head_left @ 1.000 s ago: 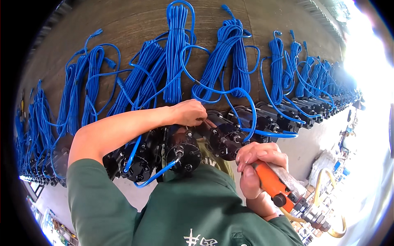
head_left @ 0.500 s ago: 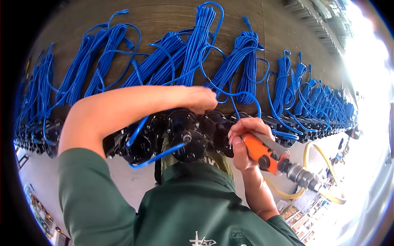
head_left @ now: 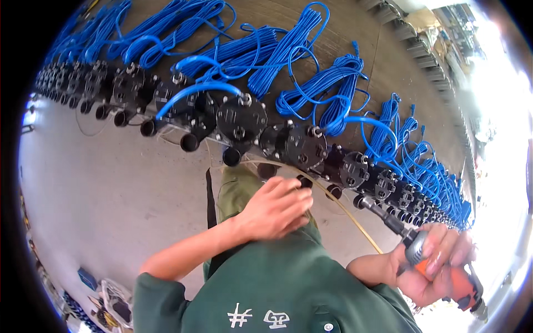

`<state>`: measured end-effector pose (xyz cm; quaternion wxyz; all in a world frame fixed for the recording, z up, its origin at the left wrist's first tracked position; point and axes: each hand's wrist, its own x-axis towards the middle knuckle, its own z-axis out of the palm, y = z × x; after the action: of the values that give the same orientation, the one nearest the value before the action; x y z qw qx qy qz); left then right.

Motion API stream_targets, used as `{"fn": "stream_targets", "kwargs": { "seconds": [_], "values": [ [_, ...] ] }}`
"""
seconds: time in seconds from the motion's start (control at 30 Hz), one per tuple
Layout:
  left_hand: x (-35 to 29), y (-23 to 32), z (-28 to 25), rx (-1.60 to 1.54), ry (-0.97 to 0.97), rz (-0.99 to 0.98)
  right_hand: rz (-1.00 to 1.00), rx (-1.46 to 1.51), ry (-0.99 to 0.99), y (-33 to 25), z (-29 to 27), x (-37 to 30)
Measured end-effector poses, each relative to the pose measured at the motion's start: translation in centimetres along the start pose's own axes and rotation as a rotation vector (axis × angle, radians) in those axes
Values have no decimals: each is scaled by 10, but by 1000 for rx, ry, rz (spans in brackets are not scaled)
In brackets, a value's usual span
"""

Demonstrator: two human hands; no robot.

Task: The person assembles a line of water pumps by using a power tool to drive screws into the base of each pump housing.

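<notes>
My right hand point(head_left: 430, 272) is closed around an orange air wrench point(head_left: 461, 284), whose long dark socket points up and left at the row of black motor-like units. The socket tip is close to a short black pipe stub point(head_left: 360, 202); I cannot tell whether they touch. My left hand point(head_left: 276, 210) is in front of my green shirt, just below the row, with its fingers curled and slightly blurred. Whatever those fingers may hold is hidden. Above it stands a round black unit point(head_left: 241, 120) with a blue cord point(head_left: 202, 87) coming from its top.
Bundled blue cables point(head_left: 291, 53) lie along the brown surface point(head_left: 383, 61) behind the units. A thin yellow hose point(head_left: 355, 221) runs across below the row. Metal racks point(head_left: 433, 61) stand at the upper right, and a bag point(head_left: 116, 297) of items sits on the floor point(head_left: 139, 216) at lower left.
My left hand has come back from behind the units to my front. The air wrench in my right hand has swung down and right, its socket turned toward the row. The view has tilted.
</notes>
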<state>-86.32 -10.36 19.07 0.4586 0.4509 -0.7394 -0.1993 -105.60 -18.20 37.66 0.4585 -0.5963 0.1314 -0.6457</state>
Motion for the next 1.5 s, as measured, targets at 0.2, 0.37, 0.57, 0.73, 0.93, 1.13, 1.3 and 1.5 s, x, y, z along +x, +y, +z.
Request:
{"fn": "stream_targets", "kwargs": {
  "seconds": [0.2,0.37,0.57,0.73,0.93,1.13,1.3,1.5],
  "values": [
    [-27,-12,103,94,-38,-288,49,37,-12,-4,-10,-22],
    [-26,-33,146,-478,33,-1128,236,-208,97,42,0,-42],
    [-12,-65,199,-2088,1062,-1246,358,-190,53,72,-2,-61],
    [-9,-57,205,-1830,1097,-1331,392,-207,-13,82,-3,-67],
    [1,-61,182,-2115,1197,-967,423,-296,-56,92,0,-69],
    [3,-54,177,-2136,1238,-944,460,-241,-10,98,1,-66],
    [-1,-55,179,-2081,1235,-967,456,-244,-19,107,-5,-66],
    [-1,-54,178,-2024,1236,-1029,413,-171,-1,118,-14,-68]
  ]
}}
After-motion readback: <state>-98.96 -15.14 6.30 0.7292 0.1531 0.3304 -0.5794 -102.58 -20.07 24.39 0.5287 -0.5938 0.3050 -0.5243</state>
